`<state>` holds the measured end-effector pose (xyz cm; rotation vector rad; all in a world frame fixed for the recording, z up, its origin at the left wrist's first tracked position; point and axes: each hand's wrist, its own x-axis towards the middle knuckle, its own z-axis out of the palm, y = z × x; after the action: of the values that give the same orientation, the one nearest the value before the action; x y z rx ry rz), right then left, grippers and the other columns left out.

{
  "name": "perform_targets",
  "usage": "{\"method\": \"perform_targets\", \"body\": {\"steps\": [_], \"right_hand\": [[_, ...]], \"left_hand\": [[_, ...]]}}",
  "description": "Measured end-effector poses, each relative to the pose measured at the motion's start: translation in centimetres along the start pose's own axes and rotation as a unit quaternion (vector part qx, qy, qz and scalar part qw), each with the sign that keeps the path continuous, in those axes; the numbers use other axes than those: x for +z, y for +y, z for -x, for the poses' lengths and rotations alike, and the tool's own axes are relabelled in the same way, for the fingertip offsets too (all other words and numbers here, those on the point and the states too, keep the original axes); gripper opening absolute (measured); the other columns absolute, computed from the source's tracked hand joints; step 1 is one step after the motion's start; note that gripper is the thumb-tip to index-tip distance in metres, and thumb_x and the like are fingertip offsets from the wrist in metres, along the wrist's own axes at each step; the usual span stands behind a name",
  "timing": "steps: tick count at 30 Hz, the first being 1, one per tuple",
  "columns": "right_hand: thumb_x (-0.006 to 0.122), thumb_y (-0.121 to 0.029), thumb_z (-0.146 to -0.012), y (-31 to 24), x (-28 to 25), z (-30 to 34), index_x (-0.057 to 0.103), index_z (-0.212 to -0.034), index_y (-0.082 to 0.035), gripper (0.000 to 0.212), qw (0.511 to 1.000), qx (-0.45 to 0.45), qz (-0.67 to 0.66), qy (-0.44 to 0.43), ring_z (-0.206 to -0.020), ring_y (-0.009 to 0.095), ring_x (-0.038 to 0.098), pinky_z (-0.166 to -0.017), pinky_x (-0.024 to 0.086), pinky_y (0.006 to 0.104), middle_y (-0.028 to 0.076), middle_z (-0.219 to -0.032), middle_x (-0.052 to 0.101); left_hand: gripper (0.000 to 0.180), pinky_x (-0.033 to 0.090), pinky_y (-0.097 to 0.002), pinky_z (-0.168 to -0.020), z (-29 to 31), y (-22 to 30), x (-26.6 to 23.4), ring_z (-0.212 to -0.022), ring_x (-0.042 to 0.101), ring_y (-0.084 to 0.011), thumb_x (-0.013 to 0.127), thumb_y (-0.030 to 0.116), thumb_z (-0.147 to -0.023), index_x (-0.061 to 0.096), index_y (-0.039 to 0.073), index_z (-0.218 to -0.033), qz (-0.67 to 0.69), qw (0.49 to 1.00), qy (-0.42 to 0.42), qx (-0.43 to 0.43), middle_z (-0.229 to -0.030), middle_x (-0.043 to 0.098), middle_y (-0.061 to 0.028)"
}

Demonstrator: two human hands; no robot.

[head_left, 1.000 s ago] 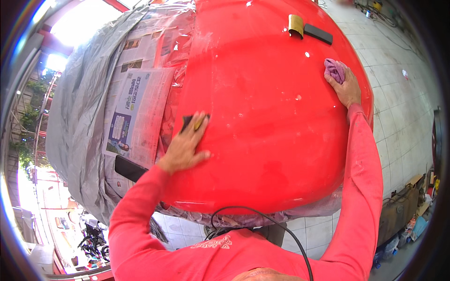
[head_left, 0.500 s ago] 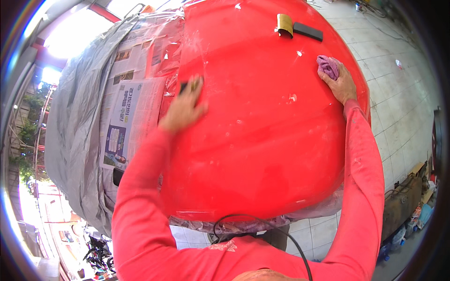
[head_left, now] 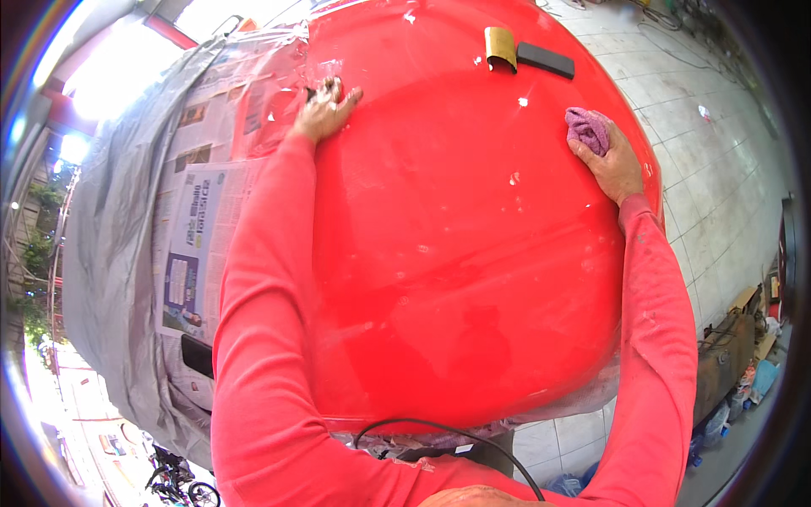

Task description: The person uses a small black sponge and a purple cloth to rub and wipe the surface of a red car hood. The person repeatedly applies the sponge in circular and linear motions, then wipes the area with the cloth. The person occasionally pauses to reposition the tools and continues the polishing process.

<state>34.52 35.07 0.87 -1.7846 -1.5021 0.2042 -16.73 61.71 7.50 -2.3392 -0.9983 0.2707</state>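
A glossy red car panel (head_left: 439, 211), broad and curved like a hood, lies before me. On its far left part, by the masked edge, my left hand (head_left: 325, 111) presses down with its fingers bent over a small dark piece that looks like sandpaper, mostly hidden under them. My right hand (head_left: 617, 165) is closed around a crumpled purple cloth (head_left: 587, 131) and rests on the panel's right side. Beyond it, a curled yellow sheet of sandpaper (head_left: 500, 49) stands beside a dark grey sanding block (head_left: 545, 61).
Newspaper (head_left: 194, 228), clear film and a grey cover (head_left: 110, 253) mask the left side. A black cable (head_left: 448, 428) crosses in front of my chest. Pale floor tiles (head_left: 705, 169) run along the right, with clutter (head_left: 735, 363) at the lower right and a bicycle (head_left: 182, 486) at lower left.
My left hand has slid farther forward along the masked edge, its arm stretching out. The right hand keeps its hold on the cloth in about the same place. The view has shifted slightly.
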Motion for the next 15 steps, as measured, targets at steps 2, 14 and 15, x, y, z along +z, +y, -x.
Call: {"method": "perform_targets", "body": {"steps": [2,14,15], "right_hand": [[0.078,-0.065,-0.088,1.2,-0.5,0.1,0.059,-0.151,-0.011,0.085,0.998,-0.001,0.059,0.020,-0.147,0.035,0.052,-0.121,0.042,0.0466,0.017,-0.153,0.060],[0.082,-0.046,-0.092,-1.9,0.1,0.6,0.064,-0.144,-0.007,0.067,1.000,-0.017,0.012,0.012,-0.133,0.031,0.064,-0.112,0.049,0.0401,0.015,-0.142,0.068],[0.082,-0.046,-0.092,-2.1,-0.1,0.6,0.064,-0.144,-0.007,0.067,1.000,-0.010,0.005,0.004,-0.134,0.031,0.064,-0.112,0.049,0.0402,0.015,-0.142,0.068]], "left_hand": [[0.074,0.036,-0.0504,-0.126,5.6,4.9,-3.8,-0.157,0.036,-0.0437,0.055,0.048,-0.107,0.037,0.006,-0.166,0.312,0.943,0.047,-0.102,-0.168,0.037,-0.0290],[0.052,0.044,-0.0491,-0.121,1.2,-2.9,-0.3,-0.149,0.048,-0.0441,0.050,0.013,-0.105,0.048,0.010,-0.157,0.060,0.998,-0.013,0.035,-0.168,0.038,-0.0283],[0.051,0.043,-0.0465,-0.122,-1.1,-2.1,-0.8,-0.150,0.048,-0.0428,0.051,0.009,-0.101,0.051,0.004,-0.152,0.087,0.996,-0.011,-0.008,-0.167,0.037,-0.0324]]}}
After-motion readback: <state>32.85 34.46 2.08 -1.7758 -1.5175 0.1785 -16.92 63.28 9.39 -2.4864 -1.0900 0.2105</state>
